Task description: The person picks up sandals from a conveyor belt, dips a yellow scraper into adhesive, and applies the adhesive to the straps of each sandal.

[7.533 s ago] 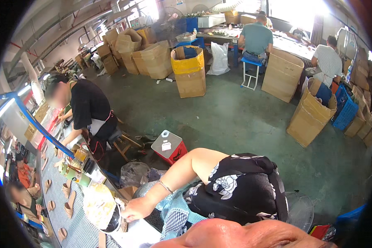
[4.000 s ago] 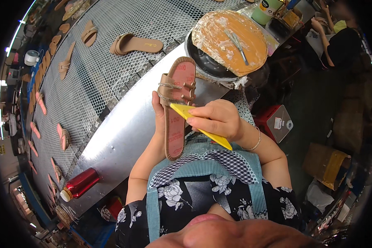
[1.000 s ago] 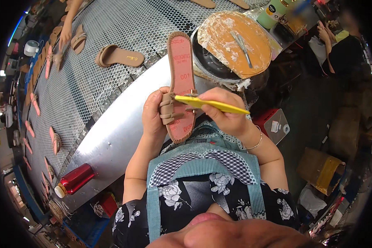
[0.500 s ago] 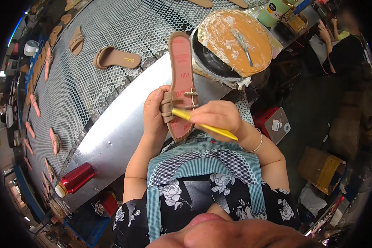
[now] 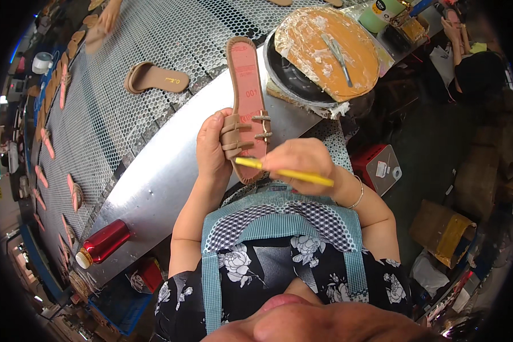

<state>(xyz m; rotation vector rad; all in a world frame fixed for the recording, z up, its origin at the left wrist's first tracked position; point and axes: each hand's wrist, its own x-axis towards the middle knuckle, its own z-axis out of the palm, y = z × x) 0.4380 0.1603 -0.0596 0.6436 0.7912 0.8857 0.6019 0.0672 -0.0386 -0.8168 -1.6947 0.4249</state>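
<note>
Underside up, a tan sandal [image 5: 246, 77] is held in front of me, its pinkish sole with red print facing me. My left hand [image 5: 212, 145] is closed on its left edge, by the tan straps. Strap ends lie folded over the sole on both sides. My right hand [image 5: 302, 161] grips a slim yellow tool [image 5: 319, 180], its tip beside the sandal's near rounded end. Motion blurs the tool, so its exact kind is unclear. Whether the tip touches the sandal, I cannot tell.
Beyond the metal ledge [image 5: 148, 171], a mesh surface carries another sandal [image 5: 159, 78] and several pink soles. A red bottle [image 5: 105, 242] lies at left. Ahead right sits a black tub [image 5: 290, 77] with an orange cover [image 5: 308, 43] bearing a thin tool. A co-worker's hand [image 5: 109, 17] reaches in far left.
A co-worker's hand has come in at the far left and taken a sandal from the mesh. My sandal has shifted slightly away from me, and the yellow tool's tip is nearer its rounded end.
</note>
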